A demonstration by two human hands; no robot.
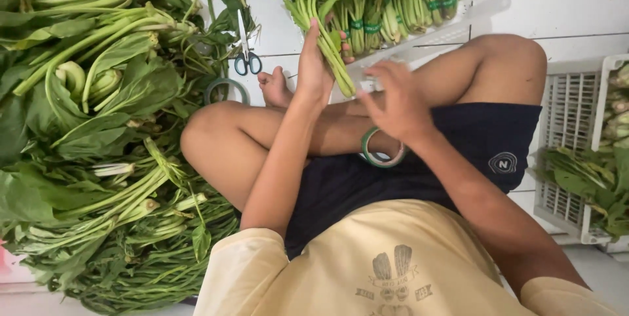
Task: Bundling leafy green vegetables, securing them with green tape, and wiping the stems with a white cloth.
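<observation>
here the right hand (396, 103) hovers open-fingered, a green tape roll (382, 150) ringed on its wrist. just left of it, the left hand (314, 67) grips a bunch of green stalks (327, 47). beyond both hands sit bundled greens in a white crate (419, 47); scissors (246, 50) lie left on the floor.

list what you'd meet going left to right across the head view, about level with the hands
heap of leafy greens → scissors → left hand holding a bunch of green stalks → right hand → white crate on the right with more greens in it
</observation>
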